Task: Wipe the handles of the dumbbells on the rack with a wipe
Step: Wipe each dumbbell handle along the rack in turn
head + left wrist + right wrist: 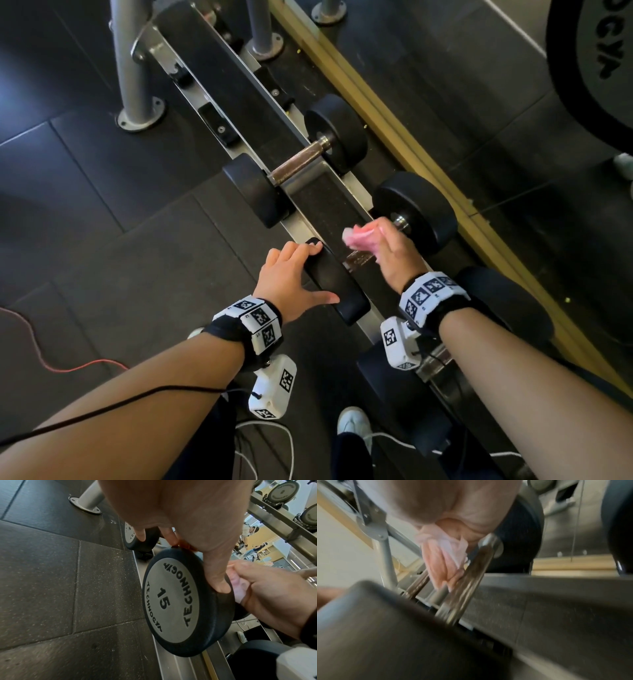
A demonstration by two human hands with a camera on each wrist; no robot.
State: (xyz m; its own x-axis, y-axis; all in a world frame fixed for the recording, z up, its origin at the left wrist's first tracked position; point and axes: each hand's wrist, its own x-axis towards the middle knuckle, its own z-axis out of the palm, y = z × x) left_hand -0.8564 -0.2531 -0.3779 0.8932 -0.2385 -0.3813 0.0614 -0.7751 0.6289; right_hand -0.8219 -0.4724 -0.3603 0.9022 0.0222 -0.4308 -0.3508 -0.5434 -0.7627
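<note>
My left hand [289, 277] clasps the near head of the dumbbell [334, 284], thumb and fingers round its rim — my right hand [394, 253] clutches the bunched pink wipe [359, 236] over the handle [359, 259].

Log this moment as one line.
left hand: holds dumbbell head marked 15 | right hand: grips pink wipe against its handle | farther dumbbell: on rack, untouched

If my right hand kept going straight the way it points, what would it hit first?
Most likely the metal handle of the black dumbbell marked 15: the right hand, gripping the crumpled pink wipe, looks already against it. Past that, seemingly the rack's black tray.
</note>
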